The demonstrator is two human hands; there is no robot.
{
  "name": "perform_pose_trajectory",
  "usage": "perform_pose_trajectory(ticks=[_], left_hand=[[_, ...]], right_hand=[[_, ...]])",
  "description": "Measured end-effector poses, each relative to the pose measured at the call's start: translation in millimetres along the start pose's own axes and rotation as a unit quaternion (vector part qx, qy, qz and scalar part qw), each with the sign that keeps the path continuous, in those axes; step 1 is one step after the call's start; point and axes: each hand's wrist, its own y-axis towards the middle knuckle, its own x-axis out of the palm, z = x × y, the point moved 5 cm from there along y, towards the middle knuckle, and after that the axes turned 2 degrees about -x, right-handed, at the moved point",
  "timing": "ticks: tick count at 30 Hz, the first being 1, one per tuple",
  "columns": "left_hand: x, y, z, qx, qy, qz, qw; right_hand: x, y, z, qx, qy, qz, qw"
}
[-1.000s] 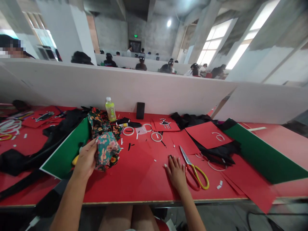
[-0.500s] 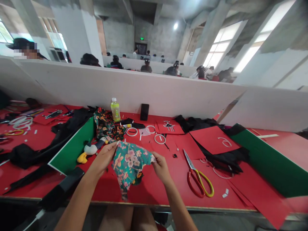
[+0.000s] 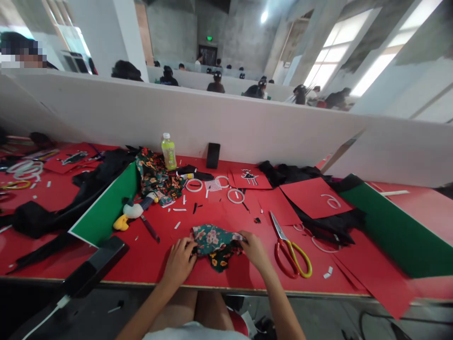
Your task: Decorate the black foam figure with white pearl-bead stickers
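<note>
A teal scrap of floral fabric (image 3: 212, 240) lies low over the red table at my front, with pink blossoms on it. My left hand (image 3: 180, 260) grips its left edge, fingers curled down near the tabletop. At the right corner, my right hand (image 3: 253, 249) pinches the cloth between thumb and fingers. A darker floral scrap (image 3: 220, 260) with orange flowers shows underneath, partly covered. Scissors (image 3: 288, 250) with one red and one yellow handle lie half open to the right of my right hand.
Green dividers (image 3: 106, 205) stand at left and right. A plush toy (image 3: 136, 210), a dark pen-like tool (image 3: 150, 228), a bottle (image 3: 169, 152), dark floral cloth (image 3: 157, 174), white rings (image 3: 236, 195) and a phone (image 3: 213, 156) lie around. Red sheets (image 3: 314, 197) cover the right side.
Both hands have lowered the teal fabric from a raised, spread position to the table over the darker scrap. My left hand moved right and down; the pen-like tool now shows.
</note>
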Motion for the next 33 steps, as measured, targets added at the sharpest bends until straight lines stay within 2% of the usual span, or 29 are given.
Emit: perform_pose_trajectory(ticks=[3,5,7,11,14,18,22,24,25,27,29,30,32,33], left_hand=[[-1.4,2,-9,0.021,0.021,-0.022,0.999],[-13.3,6,-22,0.036,0.031,-0.029,0.998],[-33.3,10,-41,0.036,0.046,-0.026,0.998],[-76.7,19,-92,-0.031,0.118,-0.005,0.993],[-90.1,30,-112,-0.074,0.158,-0.009,0.985],[-94.4,55,-107,-0.114,0.2,-0.001,0.973],[-99.2,72,-80,-0.143,0.214,0.034,0.966],[-89.0,65,-54,-0.127,0.203,0.049,0.97],[-77.6,56,-37,-0.103,0.191,0.045,0.975],[-42.9,32,-3,-0.025,0.155,0.001,0.988],[-3.6,4,29,0.094,0.078,-0.06,0.991],[11.7,-7,39,0.128,0.028,-0.077,0.988],[29.0,-17,41,0.11,-0.025,-0.063,0.992],[32.0,-17,37,0.094,-0.037,-0.053,0.994]], right_hand=[[-13,-9,3,-0.014,0.005,-0.024,1.0],[-22,-16,5,-0.022,0.014,-0.036,0.999],[-32,-22,12,-0.018,0.017,-0.033,0.999],[-50,-28,33,0.004,-0.004,0.024,1.0],[-57,-29,52,0.021,-0.037,0.091,0.995],[-57,-27,65,0.022,-0.068,0.163,0.984],[-59,-30,60,0.013,-0.097,0.22,0.971],[-59,-32,51,0.005,-0.107,0.237,0.966],[-58,-33,45,-0.001,-0.11,0.242,0.964],[-57,-34,33,-0.011,-0.111,0.249,0.962],[-58,-34,24,-0.016,-0.107,0.251,0.962],[-60,-35,20,-0.015,-0.105,0.252,0.962],[-67,-36,15,-0.005,-0.098,0.26,0.961],[-72,-37,14,0.003,-0.093,0.267,0.959]])
